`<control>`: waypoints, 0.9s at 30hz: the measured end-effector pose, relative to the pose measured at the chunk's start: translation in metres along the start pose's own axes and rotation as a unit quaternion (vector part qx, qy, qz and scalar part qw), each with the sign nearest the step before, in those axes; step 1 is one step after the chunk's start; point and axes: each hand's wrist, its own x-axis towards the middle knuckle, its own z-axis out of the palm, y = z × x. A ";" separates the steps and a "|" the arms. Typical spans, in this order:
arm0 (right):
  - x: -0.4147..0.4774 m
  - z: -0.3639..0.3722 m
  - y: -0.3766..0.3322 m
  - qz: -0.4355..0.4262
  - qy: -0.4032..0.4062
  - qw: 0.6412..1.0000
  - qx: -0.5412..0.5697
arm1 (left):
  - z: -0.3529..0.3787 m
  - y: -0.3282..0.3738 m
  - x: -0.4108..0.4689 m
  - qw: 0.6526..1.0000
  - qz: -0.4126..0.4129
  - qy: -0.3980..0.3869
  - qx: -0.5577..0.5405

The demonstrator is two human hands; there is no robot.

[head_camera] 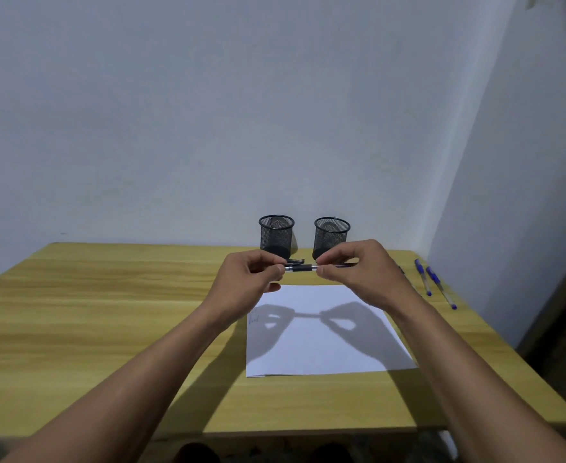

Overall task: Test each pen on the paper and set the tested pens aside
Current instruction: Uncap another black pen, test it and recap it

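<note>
We see the left hand (246,279) and right hand (363,270) each pinching one end of a dark pen (303,268), held level above the paper (321,332), in front of two mesh cups (276,236).

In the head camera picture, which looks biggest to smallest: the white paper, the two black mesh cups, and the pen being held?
1. White paper.
2. Left mesh cup and right mesh cup: they look alike, so no ranking between them.
3. Pen: smallest, though part of it is hidden.
</note>
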 end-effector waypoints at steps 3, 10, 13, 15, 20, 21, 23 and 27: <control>0.000 -0.005 0.000 -0.015 -0.008 0.997 -0.081 | 0.006 0.003 0.002 1.000 0.004 -0.006 0.004; -0.015 -0.032 0.023 -0.013 0.043 0.991 -0.123 | 0.036 0.002 0.012 0.995 0.026 -0.029 0.093; -0.032 -0.060 0.043 0.008 0.077 0.988 -0.132 | 0.067 -0.001 0.019 0.985 0.055 -0.040 0.156; -0.046 -0.083 0.061 0.029 0.101 0.983 -0.153 | 0.099 -0.002 0.021 0.978 0.080 -0.054 0.187; -0.090 -0.142 0.107 0.093 0.172 0.960 -0.199 | 0.196 -0.012 0.018 0.940 0.139 -0.153 0.271; -0.100 -0.153 0.116 0.102 0.191 0.954 -0.206 | 0.216 -0.015 0.016 0.927 0.148 -0.180 0.293; -0.120 -0.174 0.134 0.120 0.220 0.943 -0.217 | 0.255 -0.021 0.011 0.895 0.171 -0.236 0.338; -0.158 -0.208 0.167 0.163 0.256 0.922 -0.239 | 0.318 -0.030 -0.007 0.834 0.201 -0.343 0.383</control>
